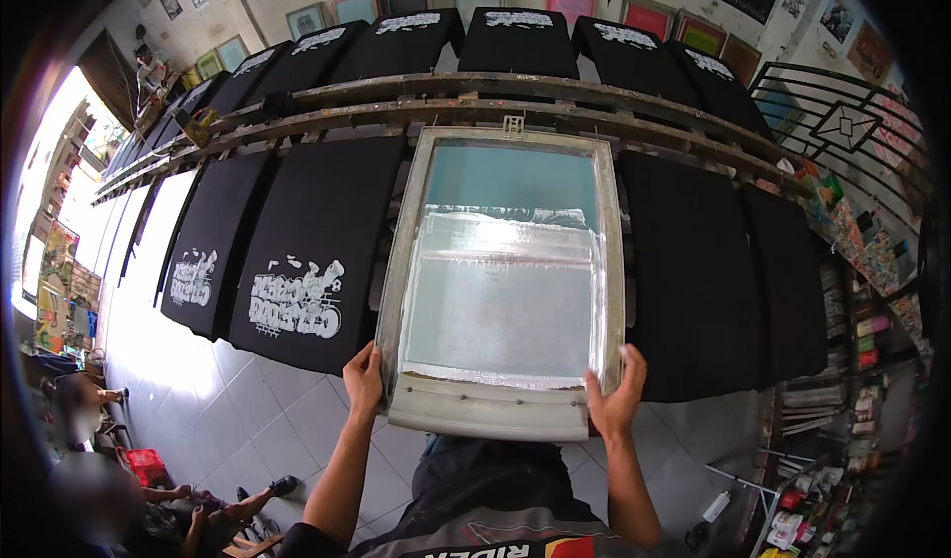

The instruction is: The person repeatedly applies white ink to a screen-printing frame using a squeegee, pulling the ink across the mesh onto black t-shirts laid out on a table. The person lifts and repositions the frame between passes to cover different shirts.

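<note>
In front of me lies a screen printing frame (404, 261) with pale, worn edges. White ink (495, 236) is smeared across its blue-green mesh (515, 172), with more along the right and lower edges. A pale bar (485, 414) with several small studs runs along the near end. My left hand (364, 380) holds the frame's left side near its lower corner. At the opposite side, my right hand (616, 398) grips the edge, thumb on top and fingers at the outer side. Whatever lies beneath the frame is mostly hidden.
Left of the frame, black shirts (327, 197) carry white prints; plain black ones (688, 281) lie to the right. Behind a long rail (416, 112) is another row of printed shirts (515, 48). Framed screens lean against the wall. People sit at lower left; cluttered shelves (862, 390) stand right.
</note>
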A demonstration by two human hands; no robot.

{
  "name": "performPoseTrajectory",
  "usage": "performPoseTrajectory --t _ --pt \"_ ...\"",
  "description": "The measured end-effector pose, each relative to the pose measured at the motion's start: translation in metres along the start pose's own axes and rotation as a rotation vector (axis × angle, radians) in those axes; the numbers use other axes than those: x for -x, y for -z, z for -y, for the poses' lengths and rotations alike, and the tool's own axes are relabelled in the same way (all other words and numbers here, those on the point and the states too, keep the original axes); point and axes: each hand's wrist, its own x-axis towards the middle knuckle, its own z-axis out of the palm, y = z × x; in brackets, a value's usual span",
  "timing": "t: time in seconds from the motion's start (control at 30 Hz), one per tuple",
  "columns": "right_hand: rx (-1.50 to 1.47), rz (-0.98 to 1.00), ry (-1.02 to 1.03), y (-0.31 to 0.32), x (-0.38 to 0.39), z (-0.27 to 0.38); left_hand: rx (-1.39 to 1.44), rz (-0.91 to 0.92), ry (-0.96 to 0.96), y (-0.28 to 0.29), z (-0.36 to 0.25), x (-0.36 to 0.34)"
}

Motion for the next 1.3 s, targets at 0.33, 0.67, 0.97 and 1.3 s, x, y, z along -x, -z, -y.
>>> performPoseTrajectory --t 0.33,0.67,0.97,1.3 --pt "0.432 0.723 0.662 0.031 0.042 0.055 0.139 -0.129 -0.111 -0.005 -0.066 0.054" --pt "0.165 0.768 0.526 0.026 -0.01 0.054 -0.62 0.313 -0.826 0.002 -0.109 0.096" --pt "0.241 0.47 0.482 0.012 -0.006 0.05 -0.77 0.475 -0.898 0.004 -0.093 0.036" --pt "0.224 0.409 0.414 0.012 -0.015 0.053 -0.594 0.444 -0.926 -0.007 -0.092 0.021"
